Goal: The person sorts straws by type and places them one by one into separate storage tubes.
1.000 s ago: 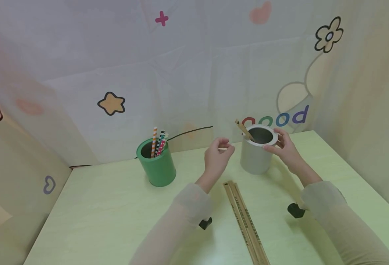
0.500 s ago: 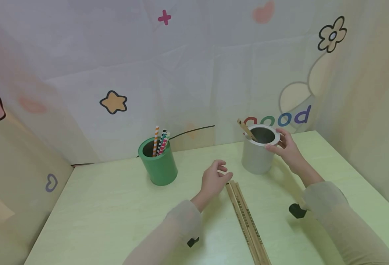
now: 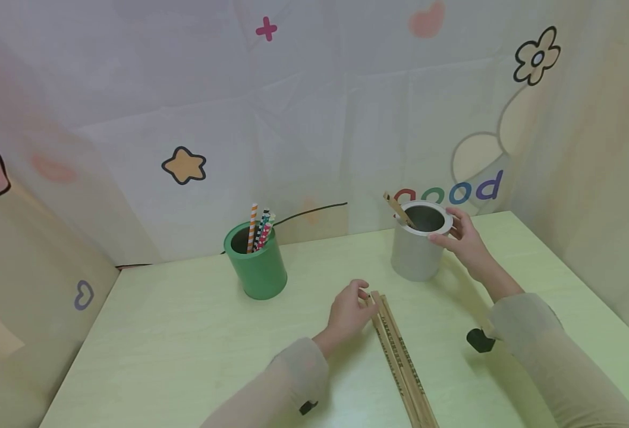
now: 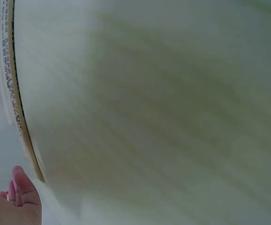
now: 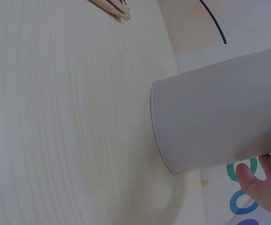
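Note:
Several long, slim brown paper-wrapped sticks (image 3: 400,356) with dark printing lie side by side on the table. At their far end is my left hand (image 3: 346,314), thumb and fingers apart and loosely bent. In the left wrist view, fingertips (image 4: 23,187) show close to the end of a wrapped stick (image 4: 19,101). My right hand (image 3: 468,246) holds the upper right side of a grey-white canister (image 3: 416,255), thumb in front and fingers at the rim. The canister stands upright, one similar brown stick (image 3: 398,209) leaning out of it.
Left of the hands a green canister (image 3: 261,276) stands upright with several patterned paper straws (image 3: 261,230) in it. A printed cloth backdrop (image 3: 304,137) rises behind the pale wooden table (image 3: 186,345).
My left hand has come down from beside the grey-white canister to the far end of the wrapped sticks. The right hand has kept its hold on the canister.

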### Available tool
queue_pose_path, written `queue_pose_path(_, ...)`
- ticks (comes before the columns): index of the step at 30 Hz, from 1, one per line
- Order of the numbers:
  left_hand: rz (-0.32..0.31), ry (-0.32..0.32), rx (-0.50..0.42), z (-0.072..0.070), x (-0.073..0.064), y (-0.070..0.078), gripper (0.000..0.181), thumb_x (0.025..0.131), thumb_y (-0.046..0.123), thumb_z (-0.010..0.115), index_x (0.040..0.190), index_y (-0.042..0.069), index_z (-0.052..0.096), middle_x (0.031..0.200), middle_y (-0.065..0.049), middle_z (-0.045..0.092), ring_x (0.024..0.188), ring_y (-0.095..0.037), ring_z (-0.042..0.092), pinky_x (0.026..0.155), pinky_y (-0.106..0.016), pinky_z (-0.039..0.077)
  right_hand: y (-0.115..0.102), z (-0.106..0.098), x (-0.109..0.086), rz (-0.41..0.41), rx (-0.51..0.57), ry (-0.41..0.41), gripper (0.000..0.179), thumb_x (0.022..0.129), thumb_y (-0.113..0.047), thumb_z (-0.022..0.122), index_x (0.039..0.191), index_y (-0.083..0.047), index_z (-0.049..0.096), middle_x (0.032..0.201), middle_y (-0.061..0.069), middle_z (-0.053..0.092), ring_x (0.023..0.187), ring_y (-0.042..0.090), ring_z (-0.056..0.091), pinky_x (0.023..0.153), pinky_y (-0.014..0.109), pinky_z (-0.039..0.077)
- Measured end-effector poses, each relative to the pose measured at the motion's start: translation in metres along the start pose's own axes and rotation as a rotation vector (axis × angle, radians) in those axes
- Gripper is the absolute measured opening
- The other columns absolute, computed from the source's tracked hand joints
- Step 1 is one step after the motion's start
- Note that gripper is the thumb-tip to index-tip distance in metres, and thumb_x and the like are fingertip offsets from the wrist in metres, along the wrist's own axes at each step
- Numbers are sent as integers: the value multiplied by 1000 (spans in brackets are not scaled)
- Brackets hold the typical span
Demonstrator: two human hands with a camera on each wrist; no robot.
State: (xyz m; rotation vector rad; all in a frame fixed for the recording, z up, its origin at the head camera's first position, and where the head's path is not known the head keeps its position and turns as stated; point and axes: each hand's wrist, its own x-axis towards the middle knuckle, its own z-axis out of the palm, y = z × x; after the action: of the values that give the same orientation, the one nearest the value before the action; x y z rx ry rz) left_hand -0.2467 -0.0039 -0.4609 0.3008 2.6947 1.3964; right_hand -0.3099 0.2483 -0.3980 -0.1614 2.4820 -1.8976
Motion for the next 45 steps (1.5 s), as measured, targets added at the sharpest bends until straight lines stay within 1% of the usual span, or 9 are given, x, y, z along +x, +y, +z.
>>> queue_pose_path(2, -12, 2, 28, 2, -1, -1, 43, 78, 22, 65, 116, 9, 49, 96, -2, 58, 67, -5, 51, 55, -18, 42, 1, 0, 1, -2, -3, 1, 81, 87, -21, 55, 141, -8, -3, 148, 19, 0, 134, 38, 6, 105, 53, 17)
queue_pose_path(8, -52, 20, 98, 8, -3, -2, 41, 77, 24, 67, 112, 10, 50, 89, 1, 57, 69, -8, 48, 58, -20, 40, 1, 0, 0, -7, -3, 1, 81, 87, -22, 55, 141, -8, -3, 148, 18, 0, 135, 37, 6, 105, 52, 18)
queue_pose_path(13, -71, 12, 127, 12, -6, -2, 42, 76, 25, 67, 111, 11, 49, 85, 3, 54, 68, -9, 46, 57, -21, 39, 1, 0, 0, -13, -1, 2, 81, 87, -22, 55, 141, -8, -3, 148, 19, 1, 135, 37, 7, 105, 52, 18)
queue_pose_path(22, -75, 8, 182, 15, -6, -1, 43, 76, 26, 68, 112, 11, 50, 84, 2, 56, 67, -9, 48, 55, -20, 39, 0, 0, 0, -18, -2, -1, 81, 87, -23, 55, 141, -8, -3, 148, 19, 0, 135, 37, 6, 105, 52, 18)
queue_pose_path(28, -64, -10, 221, 15, -7, -1, 49, 74, 26, 69, 115, 9, 48, 87, 0, 57, 69, -11, 50, 56, -21, 40, -1, 0, 0, -18, -5, 0, 81, 87, -23, 55, 141, -8, -3, 148, 19, 1, 134, 38, 6, 105, 53, 18)
queue_pose_path(32, -57, -20, 229, 15, -7, 0, 51, 72, 24, 71, 115, 8, 48, 84, 0, 55, 67, -11, 47, 55, -20, 39, -1, 1, 0, -16, -5, -1, 81, 87, -23, 56, 141, -8, -3, 148, 19, 1, 134, 37, 6, 105, 53, 18)
queue_pose_path(37, -53, -27, 212, 12, -8, 1, 53, 70, 21, 72, 115, 7, 48, 79, 2, 52, 64, -10, 44, 54, -20, 37, 0, 0, 0, -17, -1, -5, 81, 87, -22, 55, 141, -8, -3, 148, 19, 1, 134, 37, 6, 105, 52, 18)
queue_pose_path(41, -56, -43, 198, 8, -9, 1, 53, 69, 18, 73, 115, 6, 48, 73, 2, 51, 60, -10, 44, 52, -19, 37, 1, 0, 0, -17, -6, -2, 81, 87, -22, 56, 141, -8, -3, 148, 19, 1, 134, 37, 6, 105, 52, 18)
queue_pose_path(45, -76, -56, 190, 5, -10, 1, 53, 68, 15, 73, 114, 5, 48, 67, 4, 52, 55, -9, 45, 51, -19, 38, 1, 0, 0, -15, -12, -3, 82, 87, -23, 56, 141, -8, -3, 148, 19, 1, 134, 38, 7, 105, 52, 19)
